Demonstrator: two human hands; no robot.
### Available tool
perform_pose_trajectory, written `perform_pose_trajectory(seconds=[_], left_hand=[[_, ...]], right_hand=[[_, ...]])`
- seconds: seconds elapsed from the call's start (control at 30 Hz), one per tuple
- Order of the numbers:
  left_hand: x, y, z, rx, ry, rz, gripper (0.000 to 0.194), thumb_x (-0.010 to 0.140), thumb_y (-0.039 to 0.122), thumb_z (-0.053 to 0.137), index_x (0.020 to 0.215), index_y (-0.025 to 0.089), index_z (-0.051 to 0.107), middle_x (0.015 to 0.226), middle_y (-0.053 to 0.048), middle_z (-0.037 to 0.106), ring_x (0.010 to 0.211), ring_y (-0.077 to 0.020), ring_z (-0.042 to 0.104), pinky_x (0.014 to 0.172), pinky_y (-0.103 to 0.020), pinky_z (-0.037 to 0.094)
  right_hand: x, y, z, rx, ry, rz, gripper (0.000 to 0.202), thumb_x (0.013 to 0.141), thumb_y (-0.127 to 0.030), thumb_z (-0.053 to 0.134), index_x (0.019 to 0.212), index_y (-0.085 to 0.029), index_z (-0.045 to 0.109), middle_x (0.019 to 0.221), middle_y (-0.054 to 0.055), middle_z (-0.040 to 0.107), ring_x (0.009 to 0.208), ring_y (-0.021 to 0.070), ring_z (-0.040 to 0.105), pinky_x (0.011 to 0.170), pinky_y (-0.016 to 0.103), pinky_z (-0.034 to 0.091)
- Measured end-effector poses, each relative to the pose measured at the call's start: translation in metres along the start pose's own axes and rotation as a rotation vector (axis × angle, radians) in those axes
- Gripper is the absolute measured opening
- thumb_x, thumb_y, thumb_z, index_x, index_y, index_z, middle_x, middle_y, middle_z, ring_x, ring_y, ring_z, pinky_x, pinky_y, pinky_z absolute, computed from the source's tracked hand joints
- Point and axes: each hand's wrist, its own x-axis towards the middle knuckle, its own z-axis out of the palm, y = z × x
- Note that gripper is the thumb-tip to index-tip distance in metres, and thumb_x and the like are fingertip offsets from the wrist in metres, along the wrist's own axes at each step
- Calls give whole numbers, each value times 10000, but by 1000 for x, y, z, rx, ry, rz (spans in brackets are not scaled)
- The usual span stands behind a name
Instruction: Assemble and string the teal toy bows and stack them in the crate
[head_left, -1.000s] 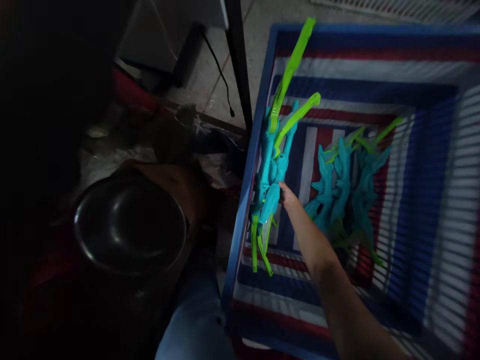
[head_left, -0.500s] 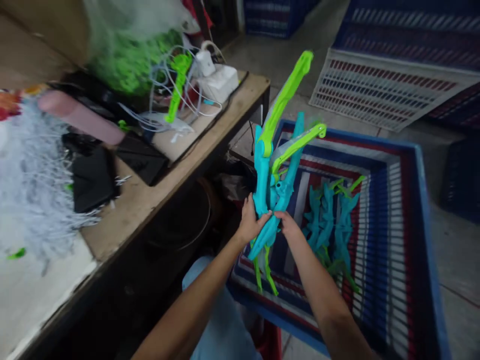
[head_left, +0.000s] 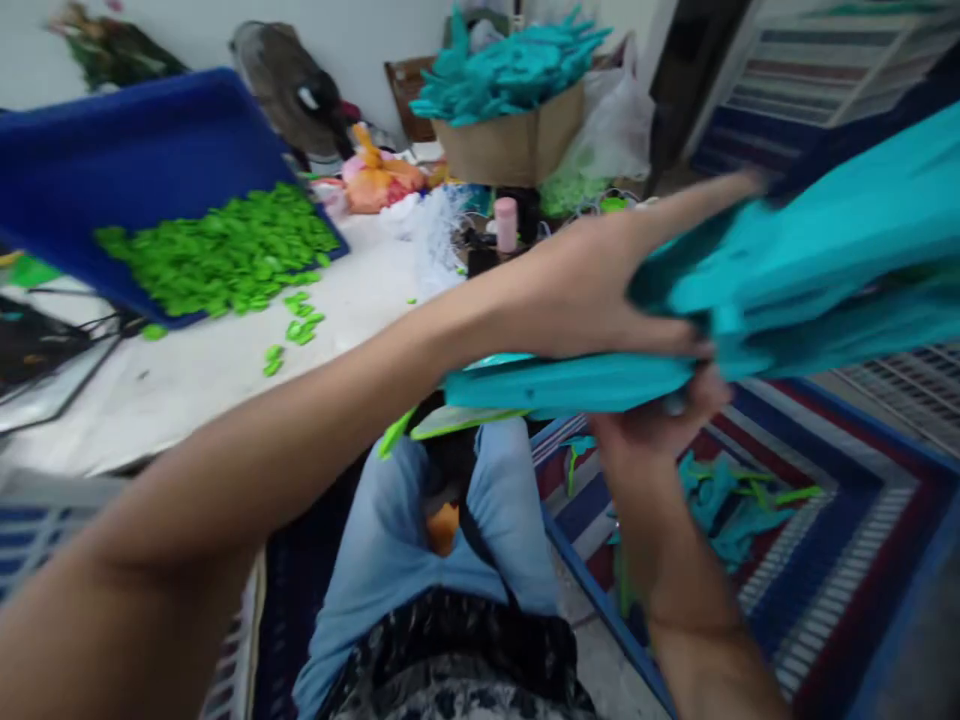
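Observation:
A bundle of turquoise plastic parts (head_left: 825,250) is held up close to the camera, reaching to the right edge of the view. My left hand (head_left: 592,285) grips it from above, fingers wrapped round its narrow middle and partly blurred. Beneath, my right hand (head_left: 667,410) closes round the same bundle. Green strips (head_left: 465,424) stick out at its left end, above my knees. Below on the right, more turquoise and green pieces (head_left: 731,505) lie in a striped crate (head_left: 600,600).
A blue bin (head_left: 135,150) with green parts (head_left: 225,255) stands on the white table (head_left: 360,290). A cardboard box (head_left: 517,140) of turquoise parts, a pink bottle (head_left: 506,225), white strings (head_left: 439,235) and a fan (head_left: 289,90) are further back.
The view has swung left, bringing in the blue bin and cardboard box. Both hands have raised the turquoise bundle towards the camera, and it has turned from upright to roughly level.

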Motion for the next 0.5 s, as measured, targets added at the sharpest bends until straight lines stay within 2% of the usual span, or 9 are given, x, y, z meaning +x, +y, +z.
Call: perform_pose_trajectory(seconds=[0.03, 0.1, 0.2, 0.27, 0.3, 0.37, 0.43, 0.5], left_hand=[[-36, -6, 0, -20, -24, -53, 822, 721, 405, 643, 1437, 242, 273, 1443, 34, 362, 1294, -312, 373, 1021, -388, 370], [-115, -33, 15, -115, -61, -192, 826, 707, 380, 689, 1425, 218, 314, 1373, -20, 467, 1228, -283, 462, 1008, -360, 392], [-231, -91, 60, -283, -136, -441, 839, 710, 459, 681, 1414, 174, 325, 1309, -58, 525, 1161, -259, 513, 979, -317, 408], [-294, -128, 91, -360, -134, -574, 846, 708, 480, 672, 1411, 165, 323, 1331, -66, 503, 1179, -258, 491, 985, -311, 392], [-319, -144, 103, -376, -117, -619, 845, 707, 477, 669, 1409, 160, 321, 1345, -72, 490, 1191, -260, 478, 990, -313, 383], [-353, -168, 120, -358, -67, -682, 856, 691, 453, 681, 1407, 152, 322, 1376, -89, 455, 1223, -267, 447, 1005, -319, 362], [-372, -183, 126, -302, -38, -724, 873, 678, 438, 695, 1412, 157, 315, 1386, -104, 439, 1234, -274, 438, 1006, -318, 356], [-379, -189, 127, -197, -27, -803, 889, 683, 440, 701, 1429, 194, 287, 1348, -113, 469, 1203, -286, 471, 981, -331, 374]], right_hand=[[-30, 28, 13, 90, 3, 98, 398, 571, -563, 557, 846, -277, 591, 1016, -39, 650, 1238, 232, 461, 1057, 402, 388], [-89, 93, 31, 240, -36, 305, 399, 595, -508, 593, 909, -263, 607, 1010, -32, 669, 1190, 222, 506, 1024, 401, 417], [-160, 191, 41, 324, -85, 618, 417, 651, -482, 588, 992, -245, 618, 1031, -11, 681, 1105, 224, 568, 963, 409, 461], [-186, 241, 43, 306, -84, 761, 407, 687, -460, 578, 1020, -232, 621, 1015, 3, 691, 1041, 225, 602, 913, 410, 491], [-193, 260, 43, 278, -80, 799, 398, 702, -446, 575, 1031, -227, 621, 999, 5, 695, 1009, 220, 615, 890, 405, 502], [-198, 284, 42, 209, -82, 779, 399, 724, -402, 583, 1082, -229, 602, 998, -4, 694, 969, 195, 629, 872, 377, 511], [-197, 293, 40, 114, -71, 715, 444, 729, -376, 608, 1147, -232, 569, 1020, -9, 687, 949, 172, 634, 868, 348, 511], [-198, 292, 35, -6, -21, 707, 514, 734, -413, 626, 1204, -227, 533, 1028, 0, 685, 940, 178, 638, 853, 344, 515]])
